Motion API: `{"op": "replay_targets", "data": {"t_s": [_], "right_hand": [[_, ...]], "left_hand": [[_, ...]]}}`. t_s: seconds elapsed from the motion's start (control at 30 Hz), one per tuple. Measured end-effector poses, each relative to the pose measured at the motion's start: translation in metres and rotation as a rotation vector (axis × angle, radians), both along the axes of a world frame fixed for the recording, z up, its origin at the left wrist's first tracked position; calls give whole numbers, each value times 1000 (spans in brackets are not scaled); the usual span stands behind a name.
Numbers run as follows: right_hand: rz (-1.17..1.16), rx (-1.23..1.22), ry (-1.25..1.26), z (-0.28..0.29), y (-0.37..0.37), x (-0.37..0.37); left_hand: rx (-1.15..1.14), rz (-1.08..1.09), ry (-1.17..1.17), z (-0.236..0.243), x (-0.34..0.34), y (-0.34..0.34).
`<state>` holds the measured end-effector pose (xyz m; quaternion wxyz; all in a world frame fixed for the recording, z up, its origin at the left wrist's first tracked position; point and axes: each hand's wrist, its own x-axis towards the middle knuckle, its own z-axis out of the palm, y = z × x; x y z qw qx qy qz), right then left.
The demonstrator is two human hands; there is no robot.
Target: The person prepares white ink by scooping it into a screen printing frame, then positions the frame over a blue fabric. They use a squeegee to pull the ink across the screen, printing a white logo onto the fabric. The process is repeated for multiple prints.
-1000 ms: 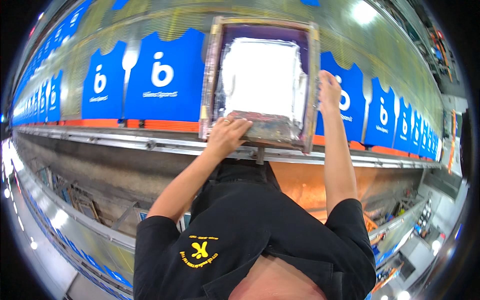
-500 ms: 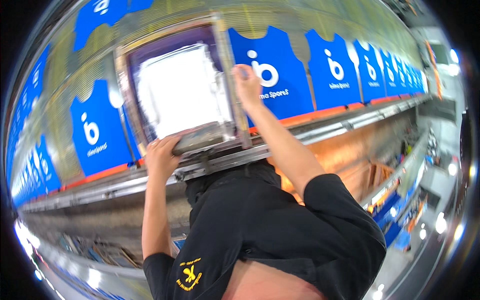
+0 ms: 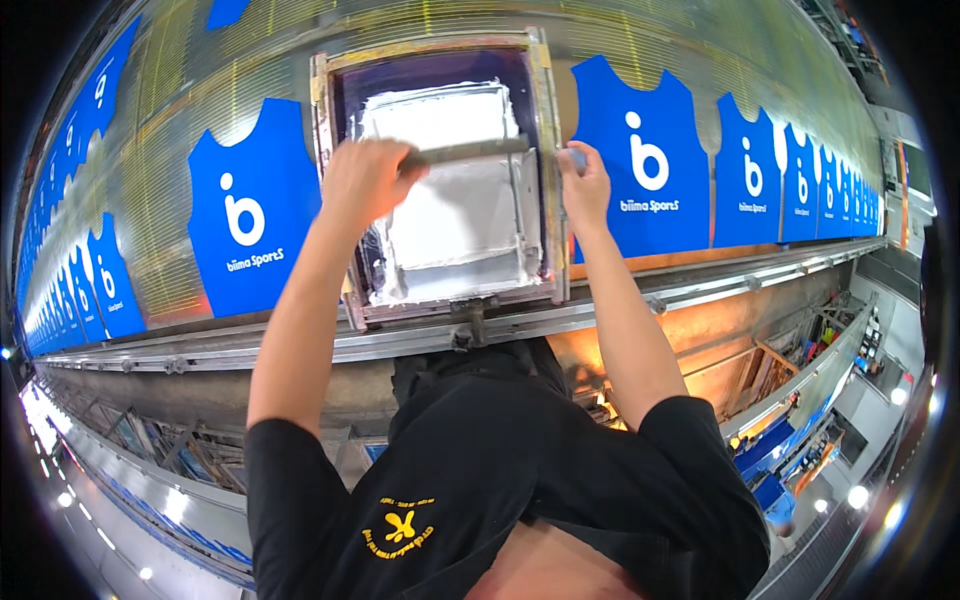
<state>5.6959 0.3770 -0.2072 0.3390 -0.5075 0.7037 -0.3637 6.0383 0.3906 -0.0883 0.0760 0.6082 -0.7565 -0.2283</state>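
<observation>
A screen-printing frame (image 3: 547, 110) lies flat on the long table in front of me, its rails stained and its mesh spread with white ink (image 3: 435, 108). Across the mesh lies a squeegee (image 3: 475, 151), with white ink on both its far and near sides. My left hand (image 3: 368, 182) is closed around the squeegee's left end. At the frame's right rail is my right hand (image 3: 588, 188), fingers curled and closed. A small bluish-grey thing shows at its fingertips, too small to name. Blue garment panels with white prints lie either side, one to the left (image 3: 245, 210), another to the right (image 3: 640, 160).
More printed blue panels (image 3: 748, 175) run along the table (image 3: 400, 22) both ways. A metal rail (image 3: 680, 296) edges the table's near side, with a bracket (image 3: 466, 325) below the frame. Racks and boxes (image 3: 765, 375) stand behind me on the right.
My left hand has carried the squeegee from the near end of the mesh to about its middle, away from me. My right hand stays by the right rail. The whole view has shifted.
</observation>
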Motion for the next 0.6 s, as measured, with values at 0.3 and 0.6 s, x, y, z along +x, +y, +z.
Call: {"op": "replay_targets", "data": {"t_s": [0.3, 0.6], "right_hand": [[63, -353, 433, 33, -49, 19], [824, -95, 757, 97, -138, 128]], "left_hand": [[-42, -9, -214, -28, 27, -126], [-112, 3, -336, -28, 16, -110]]}}
